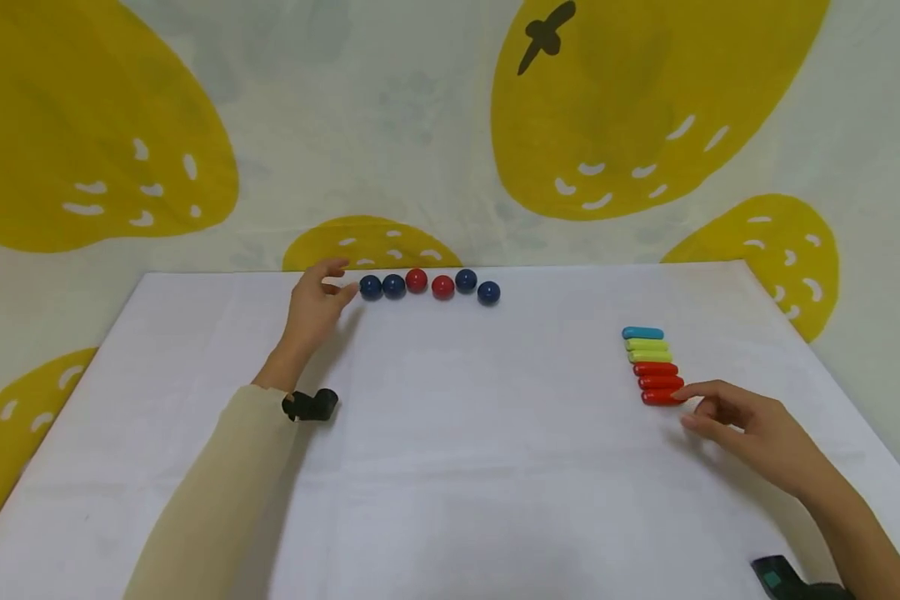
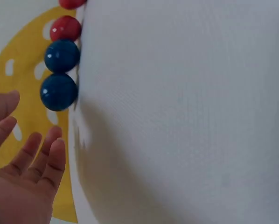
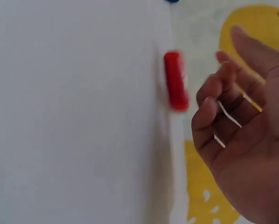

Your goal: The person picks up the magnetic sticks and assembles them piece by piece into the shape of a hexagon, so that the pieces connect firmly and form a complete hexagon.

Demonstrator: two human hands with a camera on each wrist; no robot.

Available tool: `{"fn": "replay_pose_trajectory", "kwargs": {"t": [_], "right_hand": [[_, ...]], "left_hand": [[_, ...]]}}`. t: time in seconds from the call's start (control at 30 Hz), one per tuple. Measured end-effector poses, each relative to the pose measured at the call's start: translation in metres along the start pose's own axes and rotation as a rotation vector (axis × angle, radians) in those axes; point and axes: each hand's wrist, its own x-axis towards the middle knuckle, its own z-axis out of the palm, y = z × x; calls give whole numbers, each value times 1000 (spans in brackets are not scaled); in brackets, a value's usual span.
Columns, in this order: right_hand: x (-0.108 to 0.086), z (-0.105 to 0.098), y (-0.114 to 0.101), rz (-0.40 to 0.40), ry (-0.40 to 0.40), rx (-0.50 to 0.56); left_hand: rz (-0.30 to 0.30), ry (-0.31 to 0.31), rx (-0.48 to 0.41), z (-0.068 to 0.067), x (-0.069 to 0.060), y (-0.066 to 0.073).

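Note:
Along the far edge of the white table lies a row of small shiny balls, several dark blue and two red. My left hand point(image 1: 317, 304) is just left of the endmost blue ball point(image 1: 371, 287), fingers spread and holding nothing. The left wrist view shows that blue ball point(image 2: 59, 92) apart from the fingers. At the right is a column of short rounded sticks: one blue, two yellow-green and three red. Beside the nearest red stick point(image 1: 660, 397) is my right hand point(image 1: 757, 433), its fingers loosely bent and holding nothing. In the head view its index fingertip overlaps the stick's end.
White cloth covers the table point(image 1: 480, 475). Beyond it hangs a pale cloth point(image 1: 390, 108) with large yellow shapes. A black wrist camera point(image 1: 311, 405) sits on the left cuff; another black device point(image 1: 791, 579) is at the right wrist.

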Motion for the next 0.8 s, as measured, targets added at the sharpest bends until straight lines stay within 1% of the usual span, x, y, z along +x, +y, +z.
{"fn": "replay_pose_trajectory", "kwargs": {"t": [0.07,0.13,0.2,0.27,0.4,0.47,0.5,0.7,0.8], "right_hand": [[-2,2,11,25,-15,67],[-3,6,20,33,-13,92],[-4,10,26,15,3,77],[-3,14,29,-24,26,44],[0,19,29,-114,68,-2],[1,21,28,-124,85,-15],[1,22,27,-115,91,-24],[0,26,25,7,122,-80],[1,27,24,33,136,-85]], "left_hand": [[-24,-52,7,1,3,-2],[-32,-104,38,3,6,-5],[-36,-148,76,5,10,-7],[-28,-170,126,8,12,-8],[-18,-183,210,10,14,-7],[-17,-181,235,10,15,-6],[-18,-179,240,10,15,-6],[-12,-161,246,11,15,-8],[-21,-150,235,12,14,-10]]}}
